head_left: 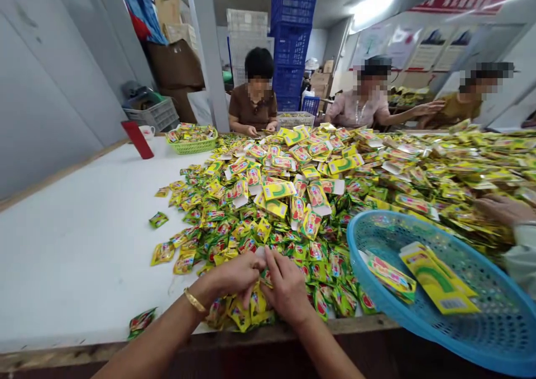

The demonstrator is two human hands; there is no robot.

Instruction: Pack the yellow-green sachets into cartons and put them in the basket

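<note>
My left hand (pixel 239 274), with a gold bangle (pixel 195 300) at the wrist, is closed low over the pile near the table's front edge. My right hand (pixel 288 283) meets it from the right, its fingers bent in and fingertips together with the left's. A small whitish bit (pixel 260 252) shows between the fingertips; the rest of what they pinch is hidden. Under and around both hands lie small yellow-green sachets (pixel 240 313). Beyond them, yellow printed cartons (pixel 280 190), several with white flaps open, lie heaped on the sachets.
A blue plastic basket (pixel 364 306) at right holds a few cartons. Another person's hand (pixel 505 209) reaches in beyond it. Three people sit across the table (pixel 96 228). A green basket (pixel 195 146), a red box (pixel 137 140) and a white mug (pixel 147 130) stand far left.
</note>
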